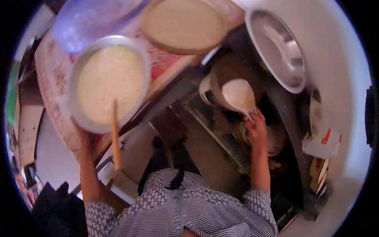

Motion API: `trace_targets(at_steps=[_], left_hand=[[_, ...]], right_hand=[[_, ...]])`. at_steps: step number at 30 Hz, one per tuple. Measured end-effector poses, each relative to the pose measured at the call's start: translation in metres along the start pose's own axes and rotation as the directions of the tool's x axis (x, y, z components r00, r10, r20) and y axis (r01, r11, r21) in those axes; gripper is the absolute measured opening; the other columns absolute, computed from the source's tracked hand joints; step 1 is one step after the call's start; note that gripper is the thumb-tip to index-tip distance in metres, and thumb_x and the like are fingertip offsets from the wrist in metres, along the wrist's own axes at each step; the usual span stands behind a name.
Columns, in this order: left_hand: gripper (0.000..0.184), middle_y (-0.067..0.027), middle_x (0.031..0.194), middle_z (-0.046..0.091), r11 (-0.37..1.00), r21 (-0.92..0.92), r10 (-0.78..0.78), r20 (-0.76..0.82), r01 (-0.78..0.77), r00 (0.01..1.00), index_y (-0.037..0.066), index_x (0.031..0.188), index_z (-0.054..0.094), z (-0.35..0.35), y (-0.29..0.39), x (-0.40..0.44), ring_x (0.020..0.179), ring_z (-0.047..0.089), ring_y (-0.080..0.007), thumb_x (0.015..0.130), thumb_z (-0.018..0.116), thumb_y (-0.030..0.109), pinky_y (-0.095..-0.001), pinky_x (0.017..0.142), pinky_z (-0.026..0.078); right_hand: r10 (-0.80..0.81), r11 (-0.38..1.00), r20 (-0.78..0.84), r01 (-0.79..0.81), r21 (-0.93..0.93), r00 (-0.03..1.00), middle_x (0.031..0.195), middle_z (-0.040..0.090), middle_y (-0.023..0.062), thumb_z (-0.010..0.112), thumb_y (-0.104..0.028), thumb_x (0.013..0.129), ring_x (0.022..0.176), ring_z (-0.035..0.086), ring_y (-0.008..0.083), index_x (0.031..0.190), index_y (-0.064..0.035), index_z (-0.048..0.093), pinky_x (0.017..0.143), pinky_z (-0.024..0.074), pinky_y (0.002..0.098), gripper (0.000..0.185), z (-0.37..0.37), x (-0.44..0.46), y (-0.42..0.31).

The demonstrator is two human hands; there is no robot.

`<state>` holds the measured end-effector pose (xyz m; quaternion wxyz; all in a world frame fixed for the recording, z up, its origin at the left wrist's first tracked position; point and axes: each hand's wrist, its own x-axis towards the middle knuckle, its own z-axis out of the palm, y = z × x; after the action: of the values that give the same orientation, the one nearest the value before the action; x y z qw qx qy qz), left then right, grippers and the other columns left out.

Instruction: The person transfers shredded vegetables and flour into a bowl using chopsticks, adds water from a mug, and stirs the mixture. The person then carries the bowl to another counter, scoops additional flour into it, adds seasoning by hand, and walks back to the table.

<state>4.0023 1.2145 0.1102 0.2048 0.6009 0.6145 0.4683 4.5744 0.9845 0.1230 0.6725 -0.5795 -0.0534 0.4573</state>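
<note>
On the left, a wide metal pot (72, 94) is nearly full of pale yellow batter (106, 81). A wooden-handled utensil (115, 138) stands in it, its handle slanting over the near rim. My left hand (82, 136) grips the pot low on its near left side, with the fingers mostly hidden under it. To the right, my right hand (256, 122) is closed round the end of a small scoop-like vessel holding pale batter (238, 94). That vessel is over a dark round pan (221, 75); whether they touch I cannot tell.
A purple-blue plastic basin (90, 23) and a round wooden board (183, 25) lie on the red patterned table (51, 87). A shiny oval metal basin (276, 49) leans at the right wall. A white box (321, 143) stands below it.
</note>
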Motion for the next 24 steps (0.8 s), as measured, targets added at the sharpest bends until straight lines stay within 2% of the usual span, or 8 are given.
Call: trace_targets(at_steps=[6,9,10,12,16,19,22,24], left_hand=[[0.035,-0.0160,0.101,0.059,0.992,0.014,0.124,-0.022,-0.123,0.992,-0.003,0.110,0.051,0.026,0.008,0.013,0.096,0.054,-0.0268,0.077,0.056,0.007,-0.0377,0.084,0.041],[0.031,-0.0179,0.084,0.063,0.817,-0.524,-0.206,0.125,0.240,0.971,0.000,0.104,0.055,0.011,0.042,0.026,0.078,0.061,-0.0321,0.073,0.056,0.001,-0.0369,0.068,0.047],[0.031,-0.0185,0.084,0.062,0.942,-0.334,-0.006,0.042,0.020,0.999,0.000,0.103,0.055,0.017,0.049,0.022,0.079,0.060,-0.0330,0.072,0.056,0.001,-0.0376,0.067,0.047],[0.030,-0.0194,0.084,0.061,0.951,-0.033,0.306,-0.075,-0.309,0.949,0.000,0.101,0.055,0.031,0.023,0.023,0.077,0.059,-0.0366,0.072,0.057,0.003,-0.0410,0.065,0.046],[0.025,-0.0183,0.078,0.058,0.953,-0.035,0.300,-0.048,-0.302,0.953,0.003,0.095,0.054,0.023,0.045,0.022,0.071,0.056,-0.0389,0.071,0.058,0.007,-0.0445,0.062,0.044],[0.022,-0.0185,0.077,0.056,0.957,0.031,0.291,-0.071,-0.289,0.954,0.003,0.091,0.052,0.025,0.036,0.022,0.071,0.055,-0.0390,0.070,0.058,0.007,-0.0450,0.061,0.043],[0.022,-0.0192,0.079,0.056,0.954,0.027,0.299,-0.078,-0.297,0.951,0.003,0.089,0.051,0.026,0.037,0.024,0.072,0.055,-0.0385,0.069,0.059,0.006,-0.0451,0.060,0.042],[0.021,-0.0184,0.081,0.056,0.950,0.014,0.312,-0.072,-0.312,0.947,0.003,0.090,0.051,0.023,0.039,0.025,0.073,0.055,-0.0384,0.070,0.058,0.006,-0.0448,0.061,0.042]], right_hand=[[0.056,0.989,0.177,-0.030,-0.147,0.983,0.092,0.058,0.0118,0.049,0.003,0.077,0.059,0.055,0.0145,0.126,0.0019,0.039,0.043,0.0424,0.0202,0.050,0.068,-0.065,-0.053],[-0.012,0.972,0.243,0.069,-0.226,0.970,0.094,0.058,0.0116,0.046,0.003,0.077,0.058,0.054,0.0131,0.126,0.0023,0.039,0.044,0.0430,0.0193,0.049,0.128,-0.092,-0.081],[-0.044,0.962,0.252,0.109,-0.251,0.967,0.094,0.058,0.0116,0.046,0.002,0.077,0.057,0.054,0.0126,0.126,0.0023,0.039,0.044,0.0431,0.0191,0.049,0.151,-0.100,-0.086],[-0.079,0.909,0.331,0.204,-0.364,0.940,0.095,0.059,0.0112,0.045,0.001,0.077,0.058,0.054,0.0123,0.126,0.0019,0.040,0.045,0.0432,0.0187,0.049,0.195,-0.113,-0.104],[-0.205,0.796,0.480,0.431,-0.425,0.853,0.095,0.058,0.0105,0.044,0.002,0.076,0.060,0.055,0.0108,0.125,0.0004,0.044,0.045,0.0419,0.0195,0.049,0.283,-0.133,-0.094],[-0.256,0.606,0.567,0.587,-0.537,0.783,0.093,0.060,0.0128,0.046,0.004,0.074,0.065,0.059,0.0193,0.122,-0.0013,0.047,0.051,0.0461,0.0268,0.048,0.327,-0.132,-0.068],[-0.404,-0.102,0.865,0.926,-0.365,0.296,0.092,0.058,0.0181,0.047,0.006,0.072,0.071,0.060,0.0320,0.121,-0.0040,0.049,0.062,0.0484,0.0347,0.050,0.340,-0.108,-0.033],[-0.384,-0.191,0.897,0.932,-0.309,0.219,0.094,0.056,0.0205,0.047,0.007,0.072,0.077,0.058,0.0371,0.120,-0.0051,0.050,0.069,0.0476,0.0385,0.050,0.352,-0.116,-0.023]])
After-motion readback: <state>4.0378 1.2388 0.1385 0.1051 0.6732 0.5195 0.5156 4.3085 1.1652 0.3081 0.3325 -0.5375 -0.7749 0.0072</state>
